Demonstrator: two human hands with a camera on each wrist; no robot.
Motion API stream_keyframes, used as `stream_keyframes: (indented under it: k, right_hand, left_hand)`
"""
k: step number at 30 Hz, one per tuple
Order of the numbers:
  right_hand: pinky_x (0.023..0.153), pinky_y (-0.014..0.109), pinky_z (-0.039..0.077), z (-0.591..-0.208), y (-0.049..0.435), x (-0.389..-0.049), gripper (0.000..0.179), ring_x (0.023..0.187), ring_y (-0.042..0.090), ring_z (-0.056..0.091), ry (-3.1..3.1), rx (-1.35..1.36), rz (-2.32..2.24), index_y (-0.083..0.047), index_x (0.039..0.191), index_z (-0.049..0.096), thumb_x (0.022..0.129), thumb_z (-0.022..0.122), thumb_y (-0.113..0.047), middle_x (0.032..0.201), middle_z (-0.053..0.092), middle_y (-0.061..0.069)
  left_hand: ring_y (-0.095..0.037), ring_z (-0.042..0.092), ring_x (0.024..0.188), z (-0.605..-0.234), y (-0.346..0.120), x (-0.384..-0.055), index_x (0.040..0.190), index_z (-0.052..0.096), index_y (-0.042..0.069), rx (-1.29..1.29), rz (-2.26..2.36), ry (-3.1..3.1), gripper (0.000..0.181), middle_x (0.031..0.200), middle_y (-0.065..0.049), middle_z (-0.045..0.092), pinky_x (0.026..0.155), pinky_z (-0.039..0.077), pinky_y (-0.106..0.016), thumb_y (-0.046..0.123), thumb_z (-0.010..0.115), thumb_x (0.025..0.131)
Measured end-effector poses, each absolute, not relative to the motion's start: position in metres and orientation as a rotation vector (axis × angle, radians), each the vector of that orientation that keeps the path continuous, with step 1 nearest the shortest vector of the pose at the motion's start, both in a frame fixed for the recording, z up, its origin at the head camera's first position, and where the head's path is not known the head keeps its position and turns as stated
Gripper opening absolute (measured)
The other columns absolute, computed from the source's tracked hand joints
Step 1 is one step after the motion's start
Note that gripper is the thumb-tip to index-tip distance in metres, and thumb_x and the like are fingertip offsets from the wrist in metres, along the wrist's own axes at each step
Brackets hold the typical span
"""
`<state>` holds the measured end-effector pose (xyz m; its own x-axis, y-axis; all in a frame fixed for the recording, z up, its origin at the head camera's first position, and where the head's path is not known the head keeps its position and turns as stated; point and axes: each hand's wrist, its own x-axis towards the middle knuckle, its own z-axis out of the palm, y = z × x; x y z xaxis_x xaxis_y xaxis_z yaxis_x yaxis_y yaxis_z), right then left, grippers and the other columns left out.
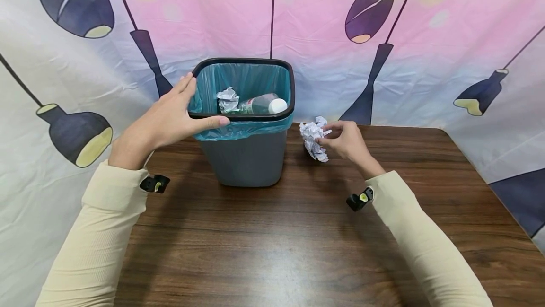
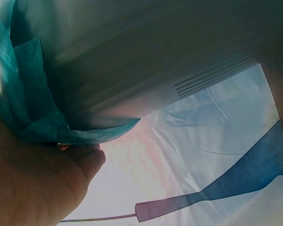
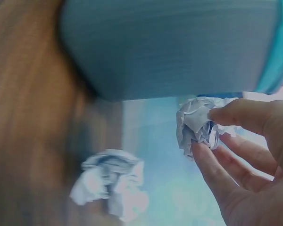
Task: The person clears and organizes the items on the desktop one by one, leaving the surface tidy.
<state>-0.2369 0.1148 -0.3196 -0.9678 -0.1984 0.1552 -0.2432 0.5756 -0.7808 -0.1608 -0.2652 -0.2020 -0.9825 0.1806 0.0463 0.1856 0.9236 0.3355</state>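
My right hand (image 1: 347, 141) pinches a crumpled paper ball (image 1: 312, 130) between thumb and fingers, just right of the trash bin. In the right wrist view this ball (image 3: 198, 125) is off the table, close to the bin's side. A second crumpled paper (image 3: 111, 183) lies on the tabletop below it. The grey trash bin (image 1: 251, 160) stands upright, with a black rim and a teal liner (image 1: 242, 132) folded over it. My left hand (image 1: 166, 115) rests on the rim's near left corner, thumb stretched along the front edge, fingers extended along the left side.
Inside the bin lie another crumpled paper (image 1: 228, 100) and a clear plastic bottle (image 1: 261, 104) with a white cap. The dark wooden table (image 1: 272, 241) ends at a patterned cloth backdrop (image 1: 238, 13) close behind the bin.
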Motion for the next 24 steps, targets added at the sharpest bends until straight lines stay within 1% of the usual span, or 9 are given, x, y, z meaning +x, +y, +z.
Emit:
stream_keyframes:
  k: [3,7,9,12,14,17,21,24]
  right_hand:
    - [0.064,0.024,0.054,-0.305,0.118,-0.239,0.034,0.089,0.029,0.074,-2.687,0.355,1.412,0.000,0.116,0.074,0.087,0.082,-0.014,0.101,0.075,0.021]
    - [0.063,0.021,0.055,-0.287,0.120,-0.240,0.036,0.082,0.013,0.073,-2.569,0.320,1.544,0.001,0.117,0.073,0.086,0.082,-0.014,0.108,0.073,0.025]
    - [0.065,0.018,0.056,-0.279,0.120,-0.241,0.036,0.081,0.005,0.071,-2.492,0.314,1.617,0.004,0.117,0.073,0.086,0.082,-0.012,0.117,0.070,0.024]
    - [0.066,0.016,0.056,-0.270,0.119,-0.242,0.036,0.078,0.000,0.070,-2.372,0.294,1.716,0.007,0.116,0.072,0.085,0.082,-0.008,0.119,0.068,0.024]
    - [0.068,0.016,0.056,-0.264,0.118,-0.243,0.036,0.079,0.000,0.070,-2.304,0.272,1.758,0.007,0.115,0.072,0.084,0.083,-0.007,0.119,0.068,0.023]
    - [0.073,0.019,0.058,-0.258,0.115,-0.244,0.036,0.082,0.005,0.072,-2.179,0.251,1.870,0.006,0.115,0.072,0.082,0.084,-0.004,0.115,0.070,0.023]
    - [0.079,0.022,0.058,-0.250,0.112,-0.244,0.034,0.088,0.012,0.073,-2.020,0.257,2.009,0.006,0.112,0.073,0.080,0.084,0.001,0.118,0.067,0.020]
    - [0.081,0.023,0.058,-0.244,0.109,-0.243,0.035,0.092,0.015,0.073,-1.949,0.250,2.063,0.005,0.111,0.074,0.078,0.085,0.000,0.120,0.066,0.018]
  left_hand:
    - [-0.026,-0.010,0.155,-0.202,-0.265,-0.160,0.162,-0.004,0.007,-0.289,-0.542,-3.067,0.121,0.168,-0.003,-0.015,0.119,0.009,-0.066,0.078,0.057,0.085]
    - [-0.027,-0.009,0.155,-0.202,-0.265,-0.160,0.162,-0.004,0.007,-0.282,-0.548,-3.069,0.122,0.168,-0.003,-0.015,0.118,0.009,-0.066,0.078,0.057,0.085]
    - [-0.027,-0.009,0.155,-0.202,-0.265,-0.160,0.162,-0.004,0.007,-0.282,-0.548,-3.070,0.122,0.168,-0.003,-0.016,0.118,0.009,-0.066,0.078,0.057,0.085]
    - [-0.027,-0.009,0.155,-0.202,-0.265,-0.160,0.162,-0.004,0.007,-0.281,-0.546,-3.069,0.122,0.168,-0.003,-0.015,0.118,0.009,-0.066,0.078,0.057,0.085]
    - [-0.027,-0.009,0.155,-0.202,-0.265,-0.160,0.162,-0.004,0.007,-0.282,-0.545,-3.070,0.122,0.168,-0.003,-0.015,0.118,0.010,-0.067,0.078,0.057,0.085]
    - [-0.027,-0.009,0.155,-0.202,-0.265,-0.160,0.162,-0.005,0.008,-0.280,-0.544,-3.071,0.122,0.168,-0.003,-0.015,0.118,0.010,-0.067,0.078,0.057,0.085]
    - [-0.027,-0.009,0.155,-0.201,-0.265,-0.160,0.162,-0.005,0.008,-0.278,-0.546,-3.071,0.122,0.168,-0.003,-0.016,0.118,0.010,-0.067,0.079,0.057,0.085]
    - [-0.027,-0.009,0.155,-0.201,-0.265,-0.160,0.162,-0.005,0.008,-0.278,-0.546,-3.072,0.122,0.168,-0.002,-0.016,0.118,0.010,-0.067,0.079,0.057,0.084]
